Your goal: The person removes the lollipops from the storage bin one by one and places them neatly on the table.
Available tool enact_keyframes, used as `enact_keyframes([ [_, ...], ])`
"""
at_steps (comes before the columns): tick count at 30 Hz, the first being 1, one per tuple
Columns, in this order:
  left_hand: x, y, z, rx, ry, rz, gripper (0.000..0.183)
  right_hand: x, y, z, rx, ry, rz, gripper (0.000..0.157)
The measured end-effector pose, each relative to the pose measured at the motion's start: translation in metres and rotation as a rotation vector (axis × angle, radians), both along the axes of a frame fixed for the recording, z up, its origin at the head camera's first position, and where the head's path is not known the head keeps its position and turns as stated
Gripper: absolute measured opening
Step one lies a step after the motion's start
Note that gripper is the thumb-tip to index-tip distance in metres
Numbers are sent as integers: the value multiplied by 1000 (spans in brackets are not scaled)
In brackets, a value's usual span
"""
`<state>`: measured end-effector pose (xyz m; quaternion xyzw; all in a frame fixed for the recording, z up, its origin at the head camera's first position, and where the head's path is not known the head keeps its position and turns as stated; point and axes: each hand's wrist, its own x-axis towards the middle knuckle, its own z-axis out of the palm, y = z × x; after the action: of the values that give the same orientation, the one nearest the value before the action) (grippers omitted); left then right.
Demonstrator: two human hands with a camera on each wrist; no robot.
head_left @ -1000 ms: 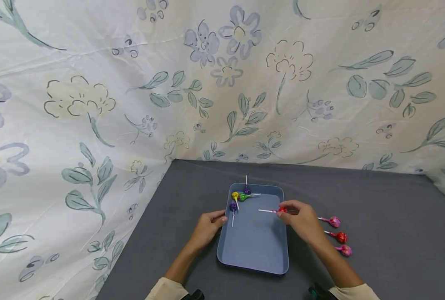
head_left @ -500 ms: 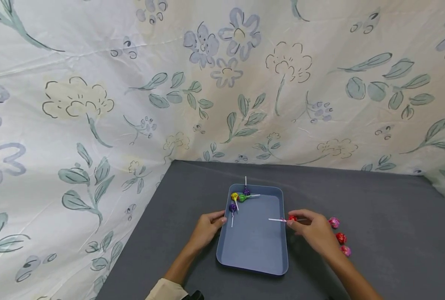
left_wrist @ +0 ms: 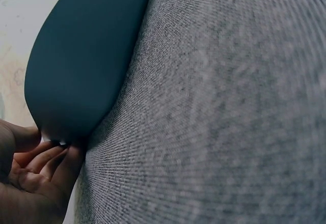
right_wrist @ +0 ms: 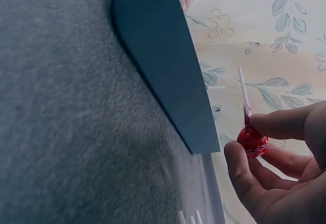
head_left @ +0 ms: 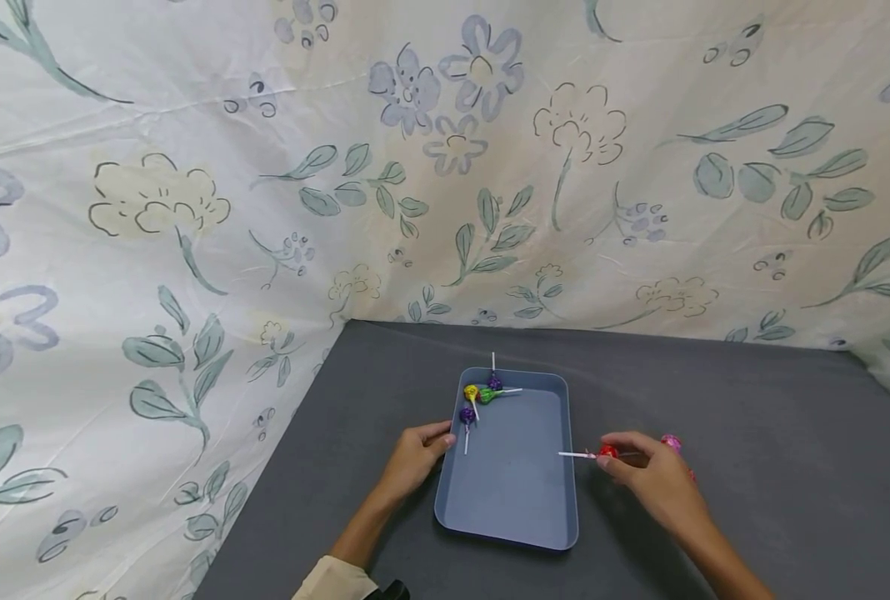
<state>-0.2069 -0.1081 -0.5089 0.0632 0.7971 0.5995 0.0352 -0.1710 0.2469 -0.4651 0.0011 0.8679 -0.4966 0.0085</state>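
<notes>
My right hand (head_left: 651, 475) pinches a red-wrapped lollipop (right_wrist: 253, 141) by its candy head between thumb and fingers. Its white stick points left, the tip overlapping the right rim of the blue-grey tray (head_left: 512, 500) in the head view. On the opposite side, my left hand (head_left: 413, 457) grips the tray's left edge, thumb at the rim. Inside the tray, toward the back left, lie a yellow lollipop (head_left: 471, 392), a green lollipop (head_left: 487, 396) and a purple lollipop (head_left: 467, 414). Another purple lollipop (head_left: 494, 382) leans at the back wall with its stick over the rim.
A pink lollipop (head_left: 672, 442) lies on the grey tablecloth (head_left: 790, 467) beyond my right hand, which mostly hides others there. Several white sticks (right_wrist: 191, 218) show low in the right wrist view. A floral cloth (head_left: 527, 167) hangs behind and along the left.
My right hand has carried the red lollipop rightward and nearer, from above the tray's right edge to outside it. The left hand stays at the tray's edge.
</notes>
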Motion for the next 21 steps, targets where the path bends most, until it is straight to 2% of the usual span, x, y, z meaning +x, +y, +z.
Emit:
enact_keyframes([
  [9, 0, -1, 0, 9, 7, -2, 37, 8, 14, -10, 12, 40, -30, 35],
  [21, -2, 0, 0, 7, -6, -3, 37, 21, 30, -14, 15, -45, -74, 40],
])
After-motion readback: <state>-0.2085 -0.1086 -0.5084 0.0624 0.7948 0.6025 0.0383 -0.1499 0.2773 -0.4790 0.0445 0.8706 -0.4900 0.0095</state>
